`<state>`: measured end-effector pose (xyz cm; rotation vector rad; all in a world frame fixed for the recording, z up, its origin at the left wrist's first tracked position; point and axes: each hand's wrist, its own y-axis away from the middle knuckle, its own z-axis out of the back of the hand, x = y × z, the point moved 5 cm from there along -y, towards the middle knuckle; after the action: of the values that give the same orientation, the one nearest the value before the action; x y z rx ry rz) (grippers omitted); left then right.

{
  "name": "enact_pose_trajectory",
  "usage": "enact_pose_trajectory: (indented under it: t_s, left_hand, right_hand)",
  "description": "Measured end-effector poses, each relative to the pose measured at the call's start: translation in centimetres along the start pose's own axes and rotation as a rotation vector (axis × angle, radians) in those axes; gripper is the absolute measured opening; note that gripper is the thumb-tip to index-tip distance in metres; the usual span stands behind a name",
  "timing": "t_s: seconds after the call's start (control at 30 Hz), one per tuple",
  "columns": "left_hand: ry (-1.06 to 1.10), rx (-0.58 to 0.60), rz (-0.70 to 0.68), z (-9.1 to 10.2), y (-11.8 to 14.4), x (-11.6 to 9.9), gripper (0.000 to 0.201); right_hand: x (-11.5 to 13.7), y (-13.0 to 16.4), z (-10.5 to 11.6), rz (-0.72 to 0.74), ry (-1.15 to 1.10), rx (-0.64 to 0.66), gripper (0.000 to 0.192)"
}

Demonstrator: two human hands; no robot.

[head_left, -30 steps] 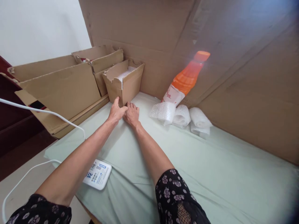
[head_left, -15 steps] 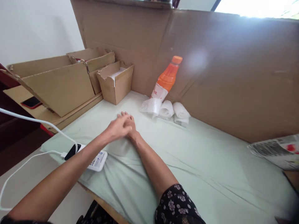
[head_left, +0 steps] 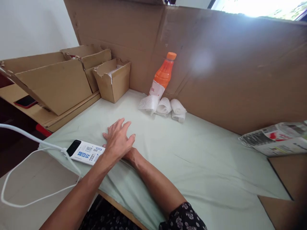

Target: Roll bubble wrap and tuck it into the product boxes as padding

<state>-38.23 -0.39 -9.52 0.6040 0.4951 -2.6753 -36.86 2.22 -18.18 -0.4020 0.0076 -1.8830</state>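
My left hand [head_left: 120, 139] lies across the back of my right hand, its fingers spread and nothing in them. Most of my right hand [head_left: 129, 154] is hidden beneath it, palm down on the cloth. A few of its fingertips stick out at the left, stretched and apart. Just left of both hands lies a white power bank [head_left: 87, 152] with a black end and blue print. A white cable [head_left: 31, 138] runs to its black end. My left forearm passes close by its right end.
Cardboard boxes [head_left: 55, 86] stand at left beside a dark phone [head_left: 26, 101]. At the back, an orange drink bottle [head_left: 163, 75] leans on the cardboard wall behind bubble wrap rolls [head_left: 177, 108]. A clear labelled bottle [head_left: 275, 135] lies at right. Pale green cloth [head_left: 203, 159] covers the table.
Both hands have come nearer to me and to the left. The left hand's fingers have spread over the right hand. More of the power bank shows, and the camera view has shifted.
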Motion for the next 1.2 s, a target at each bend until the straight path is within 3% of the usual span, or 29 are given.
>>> enact_pose_trajectory:
  t_s: [0.1, 0.17, 0.3, 0.47, 0.6, 0.73, 0.93, 1.2]
  left_hand:
    - [0.081, -0.117, 0.04, -1.2, -4.5, -2.2, 0.062]
    - [0.126, -0.185, 0.106, -1.6, -7.9, -2.5, 0.069]
    - [0.181, -0.29, 0.151, -0.8, -14.6, -0.7, 0.079]
    - [0.077, -0.383, 0.101, 2.4, -20.2, 2.9, 0.084]
    - [-0.053, -0.375, 0.077, 4.4, -21.9, 5.6, 0.078]
    - [-0.15, -0.314, 0.025, 5.3, -22.5, 6.9, 0.059]
    - [-0.185, -0.261, 0.016, 6.3, -22.4, 7.6, 0.048]
    - [-0.171, -0.21, 0.049, 6.3, -23.2, 7.3, 0.05]
  right_hand:
    - [0.3, 0.2, 0.4, 0.038, 0.023, 0.032, 0.051]
    - [0.6, 0.3, 0.8, 0.062, 0.038, 0.041, 0.047]
    - [0.9, 0.5, 1.0, 0.114, -0.006, 0.047, 0.035]
    - [0.5, 0.7, 1.2, 0.11, -0.067, -0.032, 0.041]
    - [0.4, 0.8, 1.3, 0.086, -0.096, 0.0, 0.044]
    - [0.3, 0.8, 1.3, 0.078, -0.101, -0.002, 0.044]
    - [0.2, 0.8, 1.3, 0.078, -0.094, -0.012, 0.042]
    - [0.2, 0.8, 1.4, 0.075, -0.101, -0.014, 0.042]
